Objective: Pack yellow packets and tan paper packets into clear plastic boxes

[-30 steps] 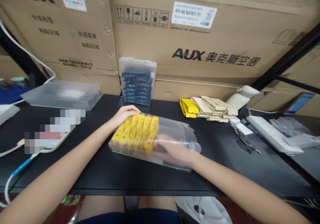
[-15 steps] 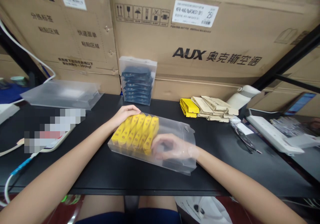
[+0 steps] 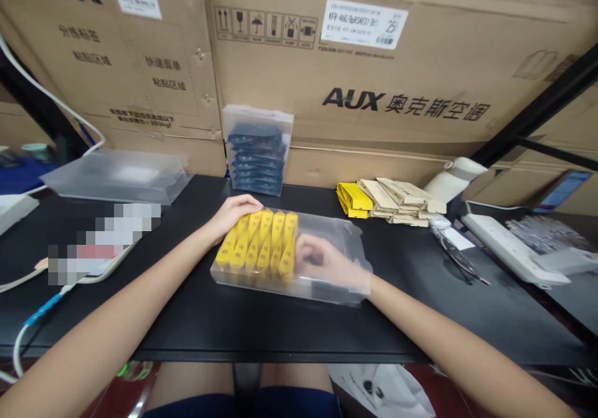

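A frosted clear plastic box (image 3: 327, 284) lies on its side on the black desk, its flapped end to the right. Several yellow packets (image 3: 256, 243) stand in a row in its left part. My left hand (image 3: 236, 215) is closed over the far left edge of the box, beside the packets. Through the open right end, my right hand (image 3: 322, 259) reaches inside with fingers curled. Its fingertips are against the rightmost packet; the plastic blurs whether they pinch it.
Behind stands a clear box of dark blue packets (image 3: 256, 156). Yellow and beige folded packets (image 3: 397, 203) lie at back right near a white bottle (image 3: 453, 178). Glasses (image 3: 460, 259) and a power strip (image 3: 514, 250) lie right; another clear box (image 3: 116, 175) and a phone (image 3: 107, 256) are left.
The box has turned a little, its near side swinging away from me. My right hand has shifted slightly up and right inside it. My left hand stays on the edge.
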A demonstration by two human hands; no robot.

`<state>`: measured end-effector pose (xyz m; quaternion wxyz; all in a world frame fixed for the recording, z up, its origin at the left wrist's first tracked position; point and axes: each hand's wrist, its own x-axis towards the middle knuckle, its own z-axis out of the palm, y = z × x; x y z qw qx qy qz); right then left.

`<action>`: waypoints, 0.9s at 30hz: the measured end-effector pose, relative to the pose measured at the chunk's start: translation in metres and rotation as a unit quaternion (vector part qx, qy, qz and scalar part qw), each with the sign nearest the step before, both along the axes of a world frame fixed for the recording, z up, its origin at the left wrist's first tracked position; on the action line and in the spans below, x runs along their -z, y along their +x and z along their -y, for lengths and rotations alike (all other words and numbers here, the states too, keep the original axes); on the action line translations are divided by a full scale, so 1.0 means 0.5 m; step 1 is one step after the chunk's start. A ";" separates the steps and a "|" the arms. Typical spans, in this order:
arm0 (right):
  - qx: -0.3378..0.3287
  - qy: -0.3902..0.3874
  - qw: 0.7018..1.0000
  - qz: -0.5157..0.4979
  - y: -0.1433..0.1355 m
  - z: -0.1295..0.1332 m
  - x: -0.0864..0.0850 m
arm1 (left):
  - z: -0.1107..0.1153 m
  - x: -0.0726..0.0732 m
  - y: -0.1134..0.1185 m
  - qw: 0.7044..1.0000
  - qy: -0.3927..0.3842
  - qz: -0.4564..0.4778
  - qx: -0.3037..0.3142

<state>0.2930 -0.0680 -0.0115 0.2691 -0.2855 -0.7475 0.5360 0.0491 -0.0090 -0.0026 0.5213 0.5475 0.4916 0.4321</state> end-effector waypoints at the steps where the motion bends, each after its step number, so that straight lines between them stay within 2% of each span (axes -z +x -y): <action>1: 0.023 0.018 1.000 0.002 0.001 0.000 0.001 | 0.000 0.001 0.000 1.000 0.003 0.006 -0.003; 5: 0.054 0.122 0.990 0.035 0.006 -0.002 0.003 | -0.001 0.007 0.001 1.000 0.012 0.016 -0.004; 8: 0.070 0.211 0.972 0.071 0.011 -0.007 0.004 | -0.003 0.007 0.000 1.000 0.005 0.022 -0.005; 11: 0.056 0.256 0.962 0.071 0.013 -0.013 0.006 | -0.004 0.005 -0.001 1.000 0.001 0.017 -0.019; 20: 0.006 0.246 0.967 0.071 0.024 -0.037 0.003 | -0.013 0.007 -0.020 1.000 0.016 0.014 -0.022; 27: 0.020 0.256 0.962 0.089 0.027 -0.044 0.003 | -0.010 0.004 -0.022 1.000 0.008 0.019 -0.008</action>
